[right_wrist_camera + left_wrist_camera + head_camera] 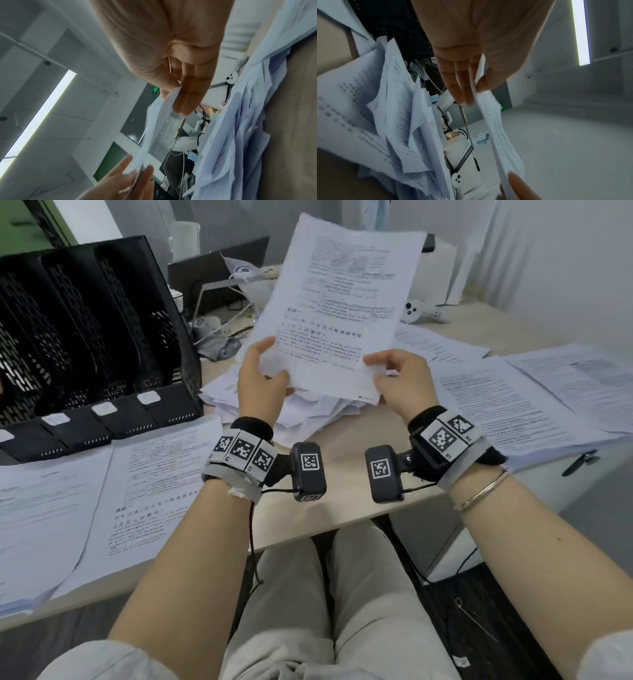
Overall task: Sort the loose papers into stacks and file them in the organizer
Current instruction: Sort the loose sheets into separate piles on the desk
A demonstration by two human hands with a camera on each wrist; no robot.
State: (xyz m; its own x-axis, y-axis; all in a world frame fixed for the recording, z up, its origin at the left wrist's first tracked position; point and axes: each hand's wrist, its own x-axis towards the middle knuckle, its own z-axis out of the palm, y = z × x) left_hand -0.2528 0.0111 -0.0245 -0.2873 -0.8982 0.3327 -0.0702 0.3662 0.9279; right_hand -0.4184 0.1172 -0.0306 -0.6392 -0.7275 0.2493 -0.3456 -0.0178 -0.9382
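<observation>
A thin sheaf of printed sheets (337, 313) stands upright above the desk, raised in both hands. My left hand (262, 371) pinches its lower left corner, thumb in front and fingers (462, 86) behind the sheets (498, 129). My right hand (394, 378) pinches the lower right corner the same way, with the sheets (159, 108) caught between thumb and fingers (188, 94). Below the hands lies a messy heap of loose papers (308, 412). The black mesh organizer (85, 337) with several upright slots stands at the left of the desk.
Flat paper stacks lie at the left front (68, 508) and across the right side (513, 405) of the wooden desk (342, 474). A white controller (412, 311), cables and a monitor base crowd the back. A black clip (580, 462) sits at the right edge.
</observation>
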